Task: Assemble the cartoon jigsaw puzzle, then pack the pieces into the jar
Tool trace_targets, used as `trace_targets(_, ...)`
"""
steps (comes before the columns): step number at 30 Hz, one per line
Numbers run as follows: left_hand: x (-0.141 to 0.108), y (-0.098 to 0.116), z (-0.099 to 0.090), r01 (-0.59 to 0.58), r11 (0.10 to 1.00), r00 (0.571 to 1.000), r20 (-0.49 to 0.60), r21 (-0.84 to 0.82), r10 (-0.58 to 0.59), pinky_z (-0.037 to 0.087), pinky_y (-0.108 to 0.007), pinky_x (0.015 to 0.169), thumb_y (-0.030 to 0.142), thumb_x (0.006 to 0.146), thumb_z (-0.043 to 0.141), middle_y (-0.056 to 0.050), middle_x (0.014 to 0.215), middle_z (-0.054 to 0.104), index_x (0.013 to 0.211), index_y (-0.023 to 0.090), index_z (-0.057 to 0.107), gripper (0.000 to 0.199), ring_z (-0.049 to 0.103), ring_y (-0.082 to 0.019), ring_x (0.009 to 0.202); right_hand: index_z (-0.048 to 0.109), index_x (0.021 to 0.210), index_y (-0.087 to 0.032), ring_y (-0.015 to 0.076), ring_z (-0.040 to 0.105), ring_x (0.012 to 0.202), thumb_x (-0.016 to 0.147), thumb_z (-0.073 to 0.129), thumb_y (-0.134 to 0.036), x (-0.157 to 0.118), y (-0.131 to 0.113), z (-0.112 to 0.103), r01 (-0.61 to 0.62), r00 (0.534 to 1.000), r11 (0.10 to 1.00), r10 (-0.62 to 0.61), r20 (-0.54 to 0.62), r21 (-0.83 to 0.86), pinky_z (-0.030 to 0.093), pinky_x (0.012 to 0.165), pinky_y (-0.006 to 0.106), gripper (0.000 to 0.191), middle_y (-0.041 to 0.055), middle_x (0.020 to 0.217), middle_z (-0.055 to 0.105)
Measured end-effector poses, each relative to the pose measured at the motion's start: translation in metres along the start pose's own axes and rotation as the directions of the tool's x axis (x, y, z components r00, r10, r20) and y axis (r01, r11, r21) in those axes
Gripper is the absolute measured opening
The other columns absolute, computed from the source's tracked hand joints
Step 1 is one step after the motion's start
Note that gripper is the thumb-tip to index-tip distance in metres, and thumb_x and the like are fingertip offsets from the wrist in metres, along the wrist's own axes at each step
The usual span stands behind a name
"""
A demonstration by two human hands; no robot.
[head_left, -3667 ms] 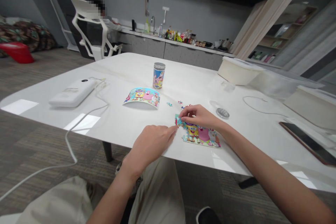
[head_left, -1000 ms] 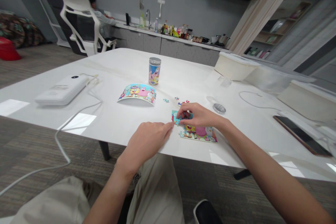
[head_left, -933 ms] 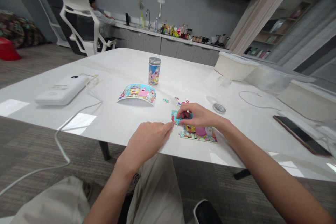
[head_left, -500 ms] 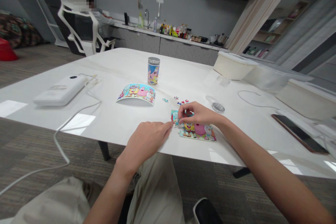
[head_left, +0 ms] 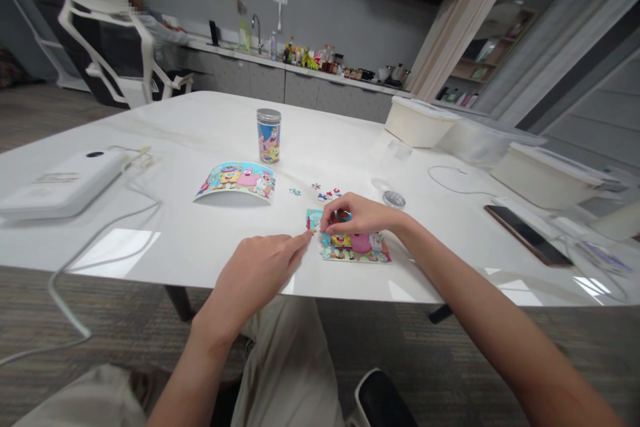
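Carefully, we are pinching a light, stiff, teal cardboard jigsaw piece [head_left: 341, 217] in our right hand [head_left: 360, 215], best held by its edges, while holding our left hand [head_left: 255, 273], fingers extended, just beside the flat, colourful cartoon puzzle [head_left: 355, 248] lying on the glossy white bench [head_left: 150, 193].

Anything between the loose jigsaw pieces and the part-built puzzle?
Yes: the right hand sits over the top edge of the part-built SpongeBob jigsaw, partly between it and the loose pieces. No other object shows between them.
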State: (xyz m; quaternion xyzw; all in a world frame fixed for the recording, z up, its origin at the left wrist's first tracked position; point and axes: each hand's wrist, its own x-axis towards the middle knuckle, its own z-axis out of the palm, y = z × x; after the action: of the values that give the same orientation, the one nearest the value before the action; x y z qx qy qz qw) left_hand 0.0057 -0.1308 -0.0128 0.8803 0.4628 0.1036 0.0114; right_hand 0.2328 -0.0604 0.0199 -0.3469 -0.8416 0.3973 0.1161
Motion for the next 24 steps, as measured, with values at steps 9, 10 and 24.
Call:
trace_targets(9,0.0,0.0,-0.001,0.027,0.998,0.999,-0.02,-0.052,-0.029,0.046,-0.025,0.065,0.032,0.098,0.038,-0.005,0.095,0.075,0.122,0.03,0.064,0.035,0.07,-0.02,0.08,0.07,0.083,-0.016,0.0096,0.053,0.066,0.078,0.066,-0.024,0.0,0.002,-0.001,0.017,1.0,1.0,-0.017,0.007,-0.012,0.044,0.065,0.024,0.011,0.0005,0.075,0.067)
trace_targets(10,0.0,-0.001,0.0,0.031,0.998,0.999,-0.026,-0.048,-0.032,0.045,-0.025,0.064,0.032,0.097,0.038,-0.005,0.094,0.075,0.122,0.03,0.063,0.035,0.07,-0.02,0.079,0.07,0.082,-0.015,0.0096,0.052,0.066,0.078,0.066,-0.025,0.0,0.001,-0.001,0.018,1.0,1.0,-0.018,0.004,-0.01,0.043,0.065,0.024,0.011,0.0004,0.075,0.067)
trace_targets(24,0.025,0.033,-0.008,0.208,0.758,0.942,-0.08,-0.618,-0.325,0.028,-0.023,0.05,0.041,0.084,0.052,0.004,0.048,0.046,0.077,0.017,0.072,0.033,0.044,-0.012,0.049,0.054,0.091,-0.017,0.0085,0.056,0.068,0.077,0.074,-0.034,0.0,-0.002,0.002,0.082,0.997,0.945,-0.08,-0.017,0.316,0.046,0.062,0.022,0.03,-0.0017,0.077,0.062)
